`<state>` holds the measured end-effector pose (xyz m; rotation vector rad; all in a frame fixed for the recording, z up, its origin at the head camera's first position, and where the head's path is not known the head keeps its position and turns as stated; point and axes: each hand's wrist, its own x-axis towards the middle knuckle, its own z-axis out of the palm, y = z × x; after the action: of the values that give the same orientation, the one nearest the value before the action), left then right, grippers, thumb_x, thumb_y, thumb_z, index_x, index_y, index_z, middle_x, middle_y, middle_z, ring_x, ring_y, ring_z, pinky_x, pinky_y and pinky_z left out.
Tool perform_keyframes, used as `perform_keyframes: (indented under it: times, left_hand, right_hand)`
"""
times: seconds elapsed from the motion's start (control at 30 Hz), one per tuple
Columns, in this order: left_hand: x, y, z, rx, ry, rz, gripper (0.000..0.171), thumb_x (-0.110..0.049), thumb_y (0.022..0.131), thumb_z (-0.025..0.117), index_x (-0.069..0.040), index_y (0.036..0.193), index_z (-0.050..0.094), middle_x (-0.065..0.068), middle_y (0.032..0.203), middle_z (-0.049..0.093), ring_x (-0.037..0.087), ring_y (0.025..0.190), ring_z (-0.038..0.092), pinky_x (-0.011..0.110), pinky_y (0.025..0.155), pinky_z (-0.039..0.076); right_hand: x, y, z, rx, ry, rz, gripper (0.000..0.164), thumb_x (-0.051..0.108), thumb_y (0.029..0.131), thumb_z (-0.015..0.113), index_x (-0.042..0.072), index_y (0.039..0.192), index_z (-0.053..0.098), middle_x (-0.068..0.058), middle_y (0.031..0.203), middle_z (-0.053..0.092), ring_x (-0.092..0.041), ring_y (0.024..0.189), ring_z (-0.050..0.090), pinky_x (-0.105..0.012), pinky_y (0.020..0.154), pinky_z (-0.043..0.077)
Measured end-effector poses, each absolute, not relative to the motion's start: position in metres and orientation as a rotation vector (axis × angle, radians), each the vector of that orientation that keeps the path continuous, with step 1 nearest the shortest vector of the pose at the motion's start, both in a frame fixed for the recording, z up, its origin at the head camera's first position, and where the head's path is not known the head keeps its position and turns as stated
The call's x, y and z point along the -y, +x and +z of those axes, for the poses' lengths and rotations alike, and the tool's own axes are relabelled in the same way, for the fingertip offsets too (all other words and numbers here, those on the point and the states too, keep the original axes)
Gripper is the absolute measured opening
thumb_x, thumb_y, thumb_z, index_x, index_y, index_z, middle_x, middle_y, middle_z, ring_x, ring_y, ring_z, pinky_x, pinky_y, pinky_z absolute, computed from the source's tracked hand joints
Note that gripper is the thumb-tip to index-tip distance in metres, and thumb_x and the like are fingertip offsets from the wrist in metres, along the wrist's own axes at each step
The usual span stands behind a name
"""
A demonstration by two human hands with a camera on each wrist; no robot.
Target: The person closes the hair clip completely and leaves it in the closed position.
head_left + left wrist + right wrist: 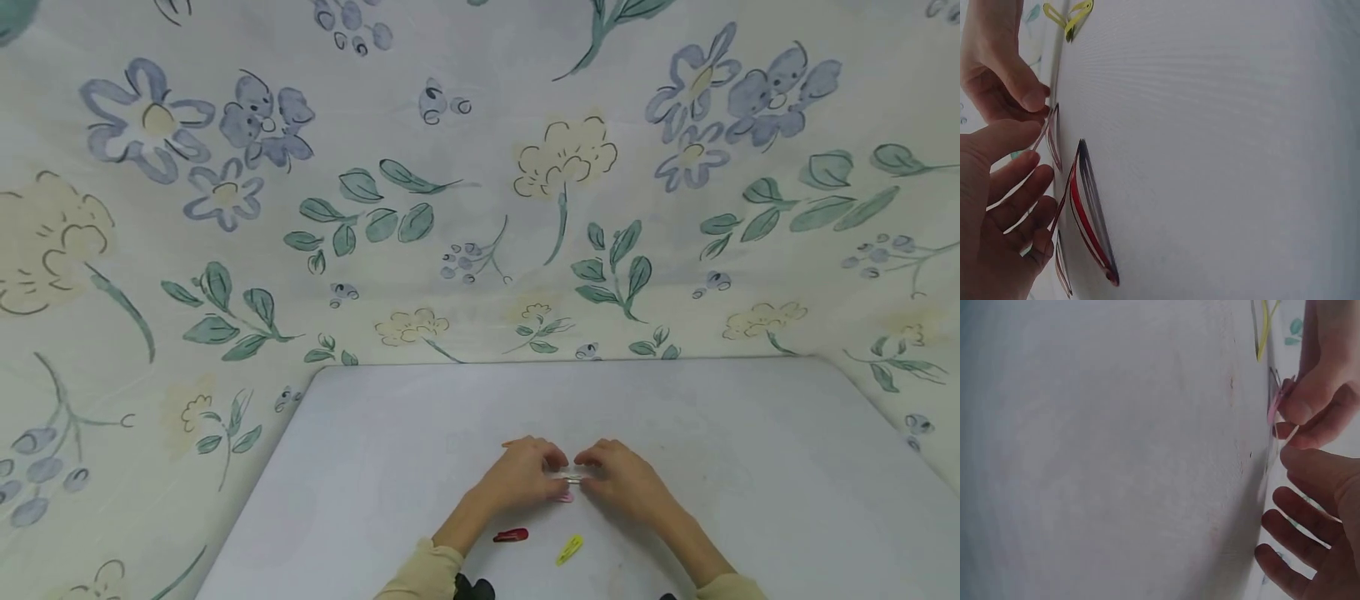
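My left hand (523, 473) and right hand (621, 479) meet over the white table, fingertips close together. Between them they pinch a small whitish hair clip (573, 479), mostly hidden by the fingers. Just below it in the head view lies a pink snap clip (567, 497), partly covered by the left hand. Nearer the front sit a red snap clip (512, 535) and a yellow snap clip (570, 550). The red clip (1088, 225) stands sprung apart in the left wrist view. Behind the left hand the tip of an orange clip (512, 443) peeks out.
The white tabletop (375, 433) has rounded far corners. A flower-print cloth (465, 217) hangs behind the table and along its sides. Small black objects (476, 588) show at the bottom edge, beside the left sleeve (427, 571).
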<state>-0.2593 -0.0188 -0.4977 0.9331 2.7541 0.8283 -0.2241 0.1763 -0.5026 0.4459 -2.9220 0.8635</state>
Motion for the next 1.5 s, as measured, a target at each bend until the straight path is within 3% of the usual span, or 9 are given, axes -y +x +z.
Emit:
perform_keyframes:
  times: [0.23, 0.47, 0.57, 0.7, 0.8, 1.5]
  left_hand:
    - [0.0147, -0.2595, -0.4981, -2.808, 0.967, 0.743, 0.021, -0.024, 0.079, 0.077, -0.015, 0.098, 0.075, -0.010, 0.088, 0.066, 0.003, 0.086, 0.056, 0.033, 0.088, 0.045]
    - [0.0118, -0.2587, -0.4983, -2.844, 0.993, 0.668, 0.013, -0.022, 0.079, 0.077, -0.017, 0.091, 0.076, -0.011, 0.085, 0.064, 0.002, 0.083, 0.055, 0.048, 0.094, 0.043]
    - [0.0116, -0.2579, -0.4963, -2.826, 0.980, 0.680, 0.011, -0.021, 0.079, 0.078, -0.017, 0.090, 0.076, -0.012, 0.084, 0.063, 0.001, 0.081, 0.054, 0.038, 0.091, 0.044]
    - [0.0117, -0.2569, -0.4953, -2.796, 0.955, 0.718, 0.011, -0.019, 0.080, 0.078, -0.015, 0.090, 0.076, -0.011, 0.084, 0.062, 0.001, 0.078, 0.052, 0.022, 0.077, 0.046]
    - [0.0118, -0.2563, -0.4962, -2.787, 0.943, 0.734, 0.010, -0.018, 0.080, 0.078, -0.015, 0.089, 0.076, -0.011, 0.084, 0.061, 0.001, 0.076, 0.050, 0.018, 0.070, 0.044]
    - [0.0142, -0.2548, -0.4964, -2.809, 0.930, 0.814, 0.011, -0.025, 0.085, 0.073, -0.016, 0.091, 0.074, -0.013, 0.078, 0.062, 0.001, 0.077, 0.050, 0.018, 0.068, 0.043]
  right_hand:
    - [-0.1777, -0.2240, -0.5051, 2.848, 0.609, 0.730, 0.021, 0.009, 0.076, 0.081, 0.010, 0.096, 0.074, 0.004, 0.091, 0.065, -0.017, 0.090, 0.059, -0.037, 0.082, 0.051]
    - [-0.1766, -0.2242, -0.5072, 2.864, 0.630, 0.686, 0.016, 0.009, 0.075, 0.082, 0.013, 0.088, 0.074, 0.006, 0.090, 0.061, -0.016, 0.087, 0.054, -0.035, 0.076, 0.047]
    - [-0.1754, -0.2235, -0.5073, 2.869, 0.624, 0.688, 0.015, 0.008, 0.075, 0.082, 0.013, 0.086, 0.074, 0.006, 0.089, 0.059, -0.016, 0.087, 0.053, -0.035, 0.076, 0.047]
    - [-0.1741, -0.2219, -0.5060, 2.872, 0.610, 0.689, 0.014, 0.008, 0.075, 0.082, 0.013, 0.085, 0.073, 0.006, 0.088, 0.059, -0.016, 0.087, 0.053, -0.035, 0.076, 0.046]
    - [-0.1729, -0.2209, -0.5063, 2.885, 0.588, 0.686, 0.014, 0.008, 0.075, 0.082, 0.013, 0.084, 0.073, 0.006, 0.089, 0.059, -0.016, 0.088, 0.053, -0.036, 0.077, 0.046]
    - [-0.1679, -0.2208, -0.5031, 2.905, 0.507, 0.697, 0.015, 0.008, 0.078, 0.079, 0.012, 0.090, 0.070, 0.005, 0.087, 0.064, -0.016, 0.087, 0.058, -0.038, 0.079, 0.051]
